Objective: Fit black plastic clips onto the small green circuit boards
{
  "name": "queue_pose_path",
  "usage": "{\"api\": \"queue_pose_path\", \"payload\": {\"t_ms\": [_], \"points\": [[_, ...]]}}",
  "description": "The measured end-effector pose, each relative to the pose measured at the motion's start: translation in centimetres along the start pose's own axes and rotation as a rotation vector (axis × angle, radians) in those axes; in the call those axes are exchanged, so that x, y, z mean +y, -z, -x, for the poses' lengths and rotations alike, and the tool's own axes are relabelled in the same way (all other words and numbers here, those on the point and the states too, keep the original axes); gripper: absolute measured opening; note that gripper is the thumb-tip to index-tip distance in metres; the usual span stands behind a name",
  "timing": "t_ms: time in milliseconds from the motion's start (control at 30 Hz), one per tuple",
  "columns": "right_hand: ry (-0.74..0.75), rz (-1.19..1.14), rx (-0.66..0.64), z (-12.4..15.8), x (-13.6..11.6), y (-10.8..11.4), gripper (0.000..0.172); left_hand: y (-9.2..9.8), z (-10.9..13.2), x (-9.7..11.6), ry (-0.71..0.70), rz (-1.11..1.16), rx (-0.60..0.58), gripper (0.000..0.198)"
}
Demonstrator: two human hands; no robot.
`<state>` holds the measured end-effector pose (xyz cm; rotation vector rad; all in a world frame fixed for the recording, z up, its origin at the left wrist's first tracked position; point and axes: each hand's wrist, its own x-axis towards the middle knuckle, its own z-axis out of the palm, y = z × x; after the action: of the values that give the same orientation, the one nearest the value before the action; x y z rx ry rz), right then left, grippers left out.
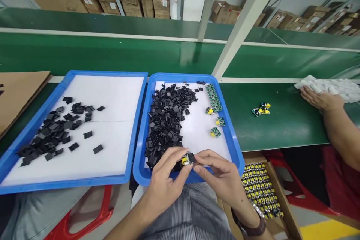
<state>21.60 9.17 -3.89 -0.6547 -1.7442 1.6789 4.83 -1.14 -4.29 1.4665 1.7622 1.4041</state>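
Partly fingertip-covered: one small board [185, 160] over the right blue tray's [182, 75] near end, left hand [168, 176] pinching it, right hand [222, 170] pinching a black piece [191, 157] against it | carton [288, 219] of boards, partly arm-hidden | left blue tray [109, 73] and right: heaped black pieces [168, 120], uncountable; right adds three loose boards [215, 132], one green panel [213, 97]

Looks like small circuit board [188, 155] with yellow component [184, 161]; touches black piece [192, 157] — held between left hand [168, 177] and right hand [222, 174].
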Motion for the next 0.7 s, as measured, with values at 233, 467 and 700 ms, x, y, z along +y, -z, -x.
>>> {"api": "queue_pose_path", "payload": {"t_ms": [233,467,700], "points": [[-0.020,-0.070,-0.019,0.08,0.44,-0.86,0.031,-0.42,0.38,0.01,-0.071,-0.093,0.087,0.040],[-0.052,-0.105,-0.015,-0.26,0.36,-0.53,0.023,-0.73,0.19,0.50,-0.086,-0.098,0.086,0.038],[-0.006,-0.052,-0.044,0.14,0.51,-0.96,0.028,-0.83,0.53,0.18,-0.129,-0.092,0.127,0.035]]}}
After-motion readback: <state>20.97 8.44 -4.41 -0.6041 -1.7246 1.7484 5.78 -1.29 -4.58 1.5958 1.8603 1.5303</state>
